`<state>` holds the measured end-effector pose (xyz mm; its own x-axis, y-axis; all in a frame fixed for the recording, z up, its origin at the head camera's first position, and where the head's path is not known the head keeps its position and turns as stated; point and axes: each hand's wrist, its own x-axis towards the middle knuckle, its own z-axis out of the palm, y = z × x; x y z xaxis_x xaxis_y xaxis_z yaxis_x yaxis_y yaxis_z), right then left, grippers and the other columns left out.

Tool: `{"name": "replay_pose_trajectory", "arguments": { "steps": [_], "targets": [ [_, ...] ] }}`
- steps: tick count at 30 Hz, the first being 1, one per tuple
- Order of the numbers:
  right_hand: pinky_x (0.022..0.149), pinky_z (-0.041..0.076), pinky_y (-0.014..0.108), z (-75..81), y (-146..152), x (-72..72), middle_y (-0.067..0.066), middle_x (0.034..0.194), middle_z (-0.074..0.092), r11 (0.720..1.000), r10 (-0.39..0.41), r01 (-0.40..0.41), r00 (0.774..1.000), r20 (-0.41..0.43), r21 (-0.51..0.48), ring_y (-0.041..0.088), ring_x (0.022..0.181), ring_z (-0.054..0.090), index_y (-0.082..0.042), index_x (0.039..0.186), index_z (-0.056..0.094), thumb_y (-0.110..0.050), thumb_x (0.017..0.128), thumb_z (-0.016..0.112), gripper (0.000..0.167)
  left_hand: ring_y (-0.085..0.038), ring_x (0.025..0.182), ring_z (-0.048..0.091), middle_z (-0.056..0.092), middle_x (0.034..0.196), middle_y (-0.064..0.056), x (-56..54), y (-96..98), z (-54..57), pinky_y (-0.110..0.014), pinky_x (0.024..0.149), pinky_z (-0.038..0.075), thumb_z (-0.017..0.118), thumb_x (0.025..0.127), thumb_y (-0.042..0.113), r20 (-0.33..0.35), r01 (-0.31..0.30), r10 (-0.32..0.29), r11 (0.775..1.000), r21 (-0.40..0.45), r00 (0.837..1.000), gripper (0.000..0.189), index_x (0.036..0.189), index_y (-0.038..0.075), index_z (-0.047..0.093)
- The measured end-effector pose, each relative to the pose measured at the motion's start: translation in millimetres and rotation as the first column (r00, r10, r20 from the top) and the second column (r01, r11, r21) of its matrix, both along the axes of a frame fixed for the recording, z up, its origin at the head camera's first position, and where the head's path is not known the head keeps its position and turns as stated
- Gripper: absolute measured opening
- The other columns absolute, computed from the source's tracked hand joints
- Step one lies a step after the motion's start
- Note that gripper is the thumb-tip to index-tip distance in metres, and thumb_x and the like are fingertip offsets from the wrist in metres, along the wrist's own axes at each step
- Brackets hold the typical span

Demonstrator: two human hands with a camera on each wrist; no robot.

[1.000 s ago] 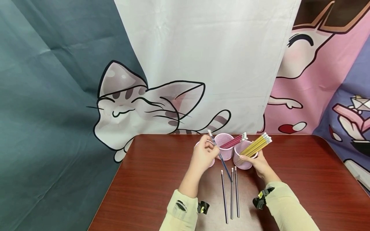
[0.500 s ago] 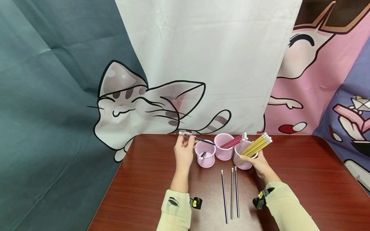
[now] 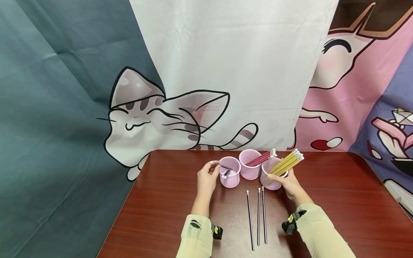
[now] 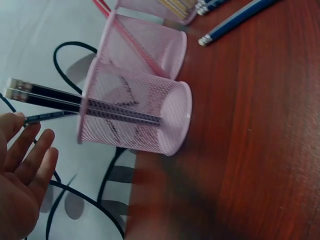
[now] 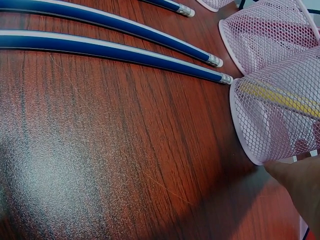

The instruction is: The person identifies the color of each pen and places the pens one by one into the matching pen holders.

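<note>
My left hand (image 3: 206,181) pinches a dark blue pencil (image 4: 50,116) close to its eraser end. The pencil slants over the rim and into the left pink mesh pencil cup (image 3: 231,181). Two dark pencils (image 4: 55,96) lean inside that cup, erasers up, as the left wrist view shows. Around the right mesh cup (image 3: 271,184), which holds a bundle of yellow pencils (image 3: 285,163), my right hand (image 3: 293,183) keeps a grip. Part of its fingers is hidden behind the cup.
Between the two outer cups stands a middle mesh cup (image 3: 250,173) with red pencils (image 3: 260,158). Three blue pencils (image 3: 250,220) lie on the brown table (image 3: 155,200) in front of the cups. A printed cloth (image 3: 251,71) hangs behind the table's back edge.
My left hand has swung left from above the loose pencils, tilted the blue pencil over, and lowered its end into the left cup. The right hand stays on its cup.
</note>
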<state>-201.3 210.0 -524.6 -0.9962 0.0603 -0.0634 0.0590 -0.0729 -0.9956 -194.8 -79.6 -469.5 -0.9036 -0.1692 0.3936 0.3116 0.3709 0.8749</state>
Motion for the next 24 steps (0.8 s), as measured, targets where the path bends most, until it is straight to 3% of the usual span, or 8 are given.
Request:
{"name": "replay_pose_trajectory", "arguments": {
  "steps": [9, 18, 24],
  "targets": [
    [0.091, 0.03, 0.013, 1.0, -1, 0.9, 0.02, 0.137, 0.026, 1.0, 0.005, -0.005, 1.0, -0.01, -0.006, 0.017, 0.115, 0.036, -0.004, 0.141, 0.009, 0.0, 0.078, 0.069, 0.087, -0.017, 0.098, 0.062, 0.068, 0.099, -0.005, -0.4, -4.1, -9.6, -0.033, 0.087, 0.046, 0.068, 0.084, 0.012, 0.003, 0.05, -0.051, 0.972, -0.232, 0.999, 0.019, 0.101, 0.006, 0.07],
    [0.09, 0.031, 0.012, -1.0, 0, 0.6, 0.02, 0.137, 0.027, 1.0, 0.005, -0.005, 1.0, -0.009, 0.0, 0.016, 0.114, 0.038, -0.005, 0.14, 0.01, 0.001, 0.079, 0.069, 0.085, -0.021, 0.101, 0.059, 0.065, 0.103, -0.006, 0.2, -6.1, -13.3, -0.035, 0.09, 0.044, 0.064, 0.087, 0.01, 0.022, 0.133, -0.132, 0.952, -0.275, 0.991, 0.019, 0.105, 0.006, 0.069],
    [0.092, 0.03, 0.013, -0.3, 0, 0.3, 0.018, 0.137, 0.026, 1.0, -0.001, 0.001, 1.0, -0.014, -0.005, 0.017, 0.117, 0.035, -0.005, 0.141, 0.009, 0.001, 0.078, 0.069, 0.087, -0.023, 0.103, 0.057, 0.065, 0.104, -0.008, -0.5, -6.5, -15.1, -0.036, 0.092, 0.042, 0.062, 0.087, 0.009, 0.002, 0.149, -0.155, 0.948, -0.279, 0.988, 0.019, 0.105, 0.005, 0.069]
  ]
}}
